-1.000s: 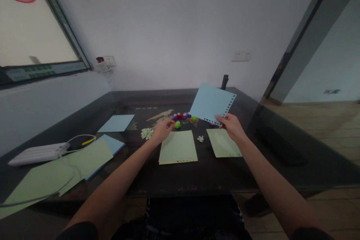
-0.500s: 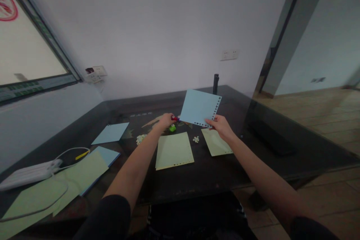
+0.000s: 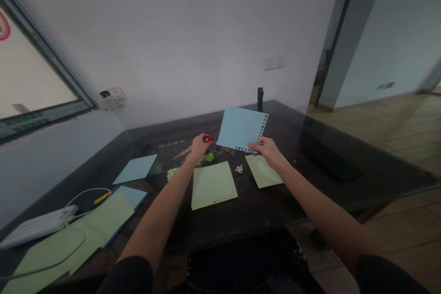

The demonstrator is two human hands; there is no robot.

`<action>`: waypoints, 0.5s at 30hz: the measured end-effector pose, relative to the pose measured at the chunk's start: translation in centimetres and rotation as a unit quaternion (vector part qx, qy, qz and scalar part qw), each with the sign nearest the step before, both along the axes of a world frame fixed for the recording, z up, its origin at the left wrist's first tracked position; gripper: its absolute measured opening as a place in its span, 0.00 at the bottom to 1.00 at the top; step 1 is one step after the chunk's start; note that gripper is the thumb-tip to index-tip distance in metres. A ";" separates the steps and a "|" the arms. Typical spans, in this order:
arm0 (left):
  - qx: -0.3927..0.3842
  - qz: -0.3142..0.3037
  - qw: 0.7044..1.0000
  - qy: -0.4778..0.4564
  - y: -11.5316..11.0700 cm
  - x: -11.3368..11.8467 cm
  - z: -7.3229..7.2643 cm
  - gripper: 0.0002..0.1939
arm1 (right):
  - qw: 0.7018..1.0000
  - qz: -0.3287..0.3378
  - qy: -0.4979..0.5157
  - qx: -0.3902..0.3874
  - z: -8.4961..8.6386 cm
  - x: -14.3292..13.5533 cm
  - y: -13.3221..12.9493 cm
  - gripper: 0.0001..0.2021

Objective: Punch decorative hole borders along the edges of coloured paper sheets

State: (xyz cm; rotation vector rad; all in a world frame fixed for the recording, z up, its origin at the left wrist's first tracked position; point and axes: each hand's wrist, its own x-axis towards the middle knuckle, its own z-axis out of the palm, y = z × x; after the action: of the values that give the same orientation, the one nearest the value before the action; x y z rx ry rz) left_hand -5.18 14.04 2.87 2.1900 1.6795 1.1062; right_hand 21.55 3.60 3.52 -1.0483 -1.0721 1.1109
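Note:
My left hand (image 3: 199, 145) is closed around a small red hole punch (image 3: 208, 138) with a round eye, just above the table. Below it sits a green frog-like punch (image 3: 210, 157). A small purple thing (image 3: 218, 146) is mostly hidden behind the blue sheet. Between the thumb and fingers of my right hand (image 3: 268, 150) is the corner of that light blue paper sheet (image 3: 242, 127), held up and tilted, with shaped holes along its right and bottom edges. A yellowish stack of paper (image 3: 214, 186) lies between my forearms, punched along its near edge.
Small paper bits (image 3: 239, 169) lie beside the stack, and another pile (image 3: 172, 173) near my left forearm. A yellow sheet (image 3: 264, 172) rests under my right hand. At left are a blue sheet (image 3: 135, 169), a white power strip (image 3: 39, 226) and its cable. A black cylinder (image 3: 260, 98) stands behind.
My left hand has lifted the red punch a little up and left, away from the purple thing. My right hand still holds the blue sheet. The camera view has shifted slightly.

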 end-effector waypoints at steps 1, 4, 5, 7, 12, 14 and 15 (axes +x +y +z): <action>0.003 -0.007 0.999 -0.038 -0.7 0.2 0.4 0.11 | 1.000 -0.002 0.010 0.004 -0.1 0.0 0.1 0.14; -0.023 -0.077 0.982 -0.169 -4.0 1.4 1.2 0.16 | 0.999 -0.017 0.049 0.015 -0.1 0.0 0.1 0.15; -0.051 -0.104 0.973 -0.201 -5.4 2.0 1.3 0.19 | 0.998 -0.019 0.059 0.017 -0.1 0.0 0.1 0.16; -0.115 -0.156 0.937 -0.289 -8.3 3.6 1.3 0.23 | 0.997 -0.015 0.072 0.022 0.1 -0.1 -0.1 0.17; -0.257 -0.215 0.829 -0.447 -14.2 7.3 0.0 0.19 | 0.997 0.007 0.070 0.025 0.3 -0.6 -0.6 0.17; -0.266 -0.210 0.834 -0.435 -15.1 7.9 -0.5 0.16 | 0.998 0.017 0.061 0.021 0.2 -0.9 -0.8 0.16; -0.271 -0.207 0.833 -0.436 -15.2 8.0 -0.7 0.16 | 0.998 0.022 0.056 0.021 0.1 -1.0 -0.8 0.16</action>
State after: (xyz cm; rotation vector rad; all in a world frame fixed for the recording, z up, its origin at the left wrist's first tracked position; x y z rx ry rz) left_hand 2.79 -1.18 2.12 1.2630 0.8860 1.0682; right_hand 20.56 2.77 3.61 -0.9221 -1.0288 1.1646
